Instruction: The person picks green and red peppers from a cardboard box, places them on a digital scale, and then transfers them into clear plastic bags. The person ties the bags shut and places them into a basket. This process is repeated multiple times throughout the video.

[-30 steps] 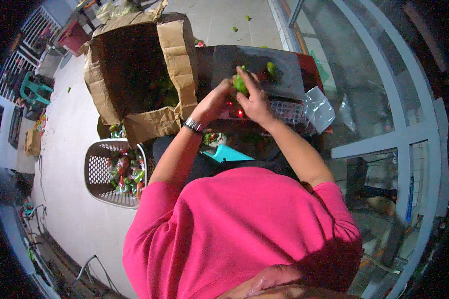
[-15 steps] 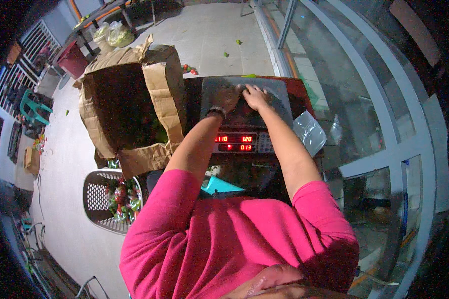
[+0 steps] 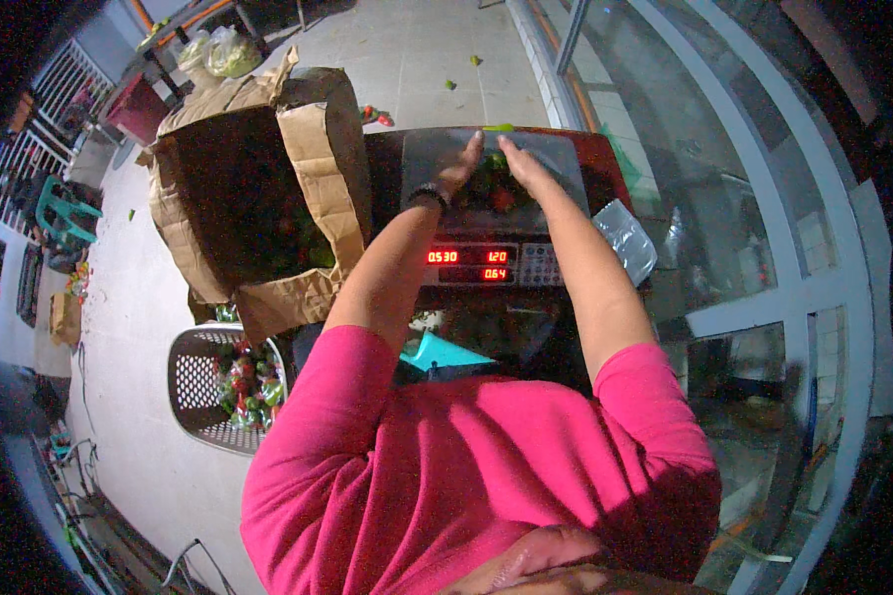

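My left hand (image 3: 460,165) and my right hand (image 3: 522,165) are open, fingers stretched out, on either side of a small dim pile of green and dark reddish peppers (image 3: 497,184) on the scale's pan (image 3: 559,157). Neither appears to grip anything; whether they touch the peppers I cannot tell. A light green piece (image 3: 498,127) lies at the pan's far edge. Below the pan is the lit red display (image 3: 467,266) with a keypad (image 3: 540,264). Clear plastic bags (image 3: 625,247) lie right of the scale.
A large open cardboard box (image 3: 311,159) stands left of the scale on the reddish table (image 3: 606,171). A basket (image 3: 185,367) of bagged produce sits below it. A glass wall with pale frames (image 3: 793,319) runs along the right. A red bin (image 3: 137,104) and loose peppers (image 3: 375,116) are behind.
A second ago my hands held a green pepper; now they are apart and open, showing the pile between them. The display's digits have changed, and the camera's view has shifted.
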A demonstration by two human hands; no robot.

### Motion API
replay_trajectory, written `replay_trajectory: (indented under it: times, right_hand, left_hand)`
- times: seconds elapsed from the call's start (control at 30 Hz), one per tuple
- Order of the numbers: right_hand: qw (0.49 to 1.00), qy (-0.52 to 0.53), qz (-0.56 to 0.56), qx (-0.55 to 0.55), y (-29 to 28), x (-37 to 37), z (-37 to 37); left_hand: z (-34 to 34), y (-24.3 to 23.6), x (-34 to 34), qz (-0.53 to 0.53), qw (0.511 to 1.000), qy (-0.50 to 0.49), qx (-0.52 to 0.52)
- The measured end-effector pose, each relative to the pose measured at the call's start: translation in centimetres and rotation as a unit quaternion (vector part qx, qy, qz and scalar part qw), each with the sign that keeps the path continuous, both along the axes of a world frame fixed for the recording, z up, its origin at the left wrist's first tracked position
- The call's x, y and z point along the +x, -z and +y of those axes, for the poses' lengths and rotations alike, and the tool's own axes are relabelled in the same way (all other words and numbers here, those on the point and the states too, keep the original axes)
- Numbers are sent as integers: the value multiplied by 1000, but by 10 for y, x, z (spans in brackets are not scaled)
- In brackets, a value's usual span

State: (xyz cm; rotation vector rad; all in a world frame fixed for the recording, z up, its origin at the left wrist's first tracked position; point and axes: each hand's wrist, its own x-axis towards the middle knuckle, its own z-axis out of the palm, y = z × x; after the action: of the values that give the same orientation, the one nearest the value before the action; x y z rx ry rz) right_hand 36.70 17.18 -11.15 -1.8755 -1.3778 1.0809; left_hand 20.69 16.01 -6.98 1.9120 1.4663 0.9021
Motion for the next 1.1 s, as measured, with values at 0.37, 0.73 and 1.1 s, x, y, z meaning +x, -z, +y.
replay_trajectory:
  times: [0.37,0.73,1.1]
  right_hand:
    - [957,16,78,279,-46,54,-80]
    - [882,347,-214,238,74,119,-270]
    - [894,214,-295,261,75,111,-251]
  left_hand:
    - [-28,66,-83,179,982,-18,-63]
    - [-243,70,-158,256,924,272,-86]
    - [-223,82,-157,48,995,34,-85]
